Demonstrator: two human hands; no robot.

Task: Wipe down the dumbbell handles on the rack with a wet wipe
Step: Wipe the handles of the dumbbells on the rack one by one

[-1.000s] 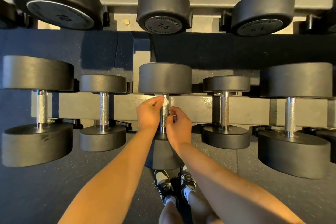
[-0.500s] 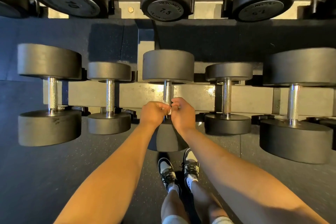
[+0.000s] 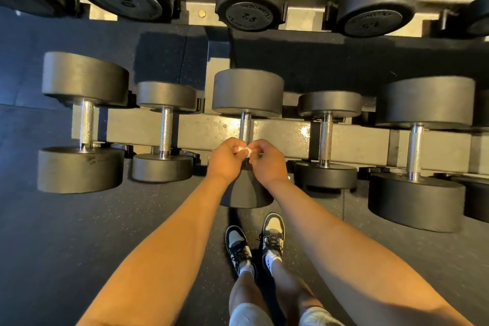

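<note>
My left hand (image 3: 225,158) and right hand (image 3: 267,163) curled tight on the white wipe (image 3: 245,150), seemingly wrapped round the middle dumbbell handle (image 3: 245,126), low end

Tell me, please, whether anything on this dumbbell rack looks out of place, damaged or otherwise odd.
Nothing serious stands out. The lower-row dumbbells all sit straight in their cradles. The only blemish is a light scuff on the near head of the leftmost dumbbell.
</note>
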